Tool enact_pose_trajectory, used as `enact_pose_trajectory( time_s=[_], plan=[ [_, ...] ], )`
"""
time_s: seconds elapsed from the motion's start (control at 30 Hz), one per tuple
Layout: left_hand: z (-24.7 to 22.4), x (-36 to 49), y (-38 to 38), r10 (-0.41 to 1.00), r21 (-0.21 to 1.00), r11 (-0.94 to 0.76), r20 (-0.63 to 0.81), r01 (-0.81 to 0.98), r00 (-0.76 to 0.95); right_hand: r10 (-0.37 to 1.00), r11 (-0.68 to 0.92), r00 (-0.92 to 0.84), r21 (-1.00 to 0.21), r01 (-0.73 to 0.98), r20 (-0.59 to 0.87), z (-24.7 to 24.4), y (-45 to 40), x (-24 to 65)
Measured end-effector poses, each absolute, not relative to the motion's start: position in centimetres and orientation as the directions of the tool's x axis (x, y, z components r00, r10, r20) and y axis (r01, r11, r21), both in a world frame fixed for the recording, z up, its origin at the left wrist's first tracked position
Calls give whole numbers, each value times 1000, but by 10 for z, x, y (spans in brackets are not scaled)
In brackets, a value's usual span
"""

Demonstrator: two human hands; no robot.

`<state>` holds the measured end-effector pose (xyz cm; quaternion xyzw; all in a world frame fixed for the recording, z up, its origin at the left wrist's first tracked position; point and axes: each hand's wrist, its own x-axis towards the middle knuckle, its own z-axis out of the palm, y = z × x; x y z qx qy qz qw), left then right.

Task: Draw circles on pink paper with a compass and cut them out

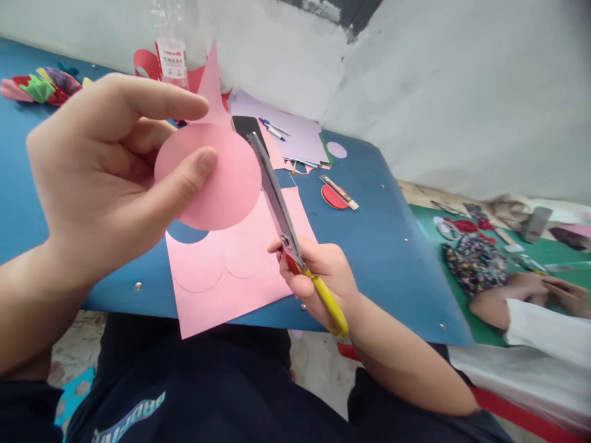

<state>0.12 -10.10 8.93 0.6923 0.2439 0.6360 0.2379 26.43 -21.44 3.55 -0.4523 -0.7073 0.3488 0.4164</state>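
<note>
Here the left hand point(99, 178) pinches a round pink paper disc point(210, 178), thumb pressed on its face at about nine o'clock, the forefinger stretched over its top edge and the other fingers behind it. A pointed pink offcut rises from the disc at twelve o'clock. The right hand point(318, 277) is closed round the yellow-and-red handles of a pair of steel scissors point(281, 212), whose blades lie almost together along the disc's three o'clock rim.

The disc looks light, thin and floppy; it would likely crease under a hard squeeze, so a gentle pinch close to the cutting line seems the best hold.

Below it, at six o'clock, a flat pink paper sheet point(240, 271) lies on the blue tabletop point(383, 246), marked with drawn circles and showing one round hole.

The only container is a clear plastic bottle with a red label point(172, 55), at eleven o'clock; what it holds I cannot tell. Lilac sheets point(295, 138) lie at one o'clock. Another person's hand point(508, 298) rests on a green table at three o'clock.
</note>
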Motion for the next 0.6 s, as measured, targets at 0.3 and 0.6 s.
enact_pose_trajectory(
  time_s=[0.3,0.6],
  plan=[
    [52,25,-93,823,865,-501,473,11,316,986,166,-137,-603,780,94,15,-177,268],
    [2,37,-84,857,937,-205,32,283,515,960,275,-270,-399,875,71,26,-181,263]
  ],
)
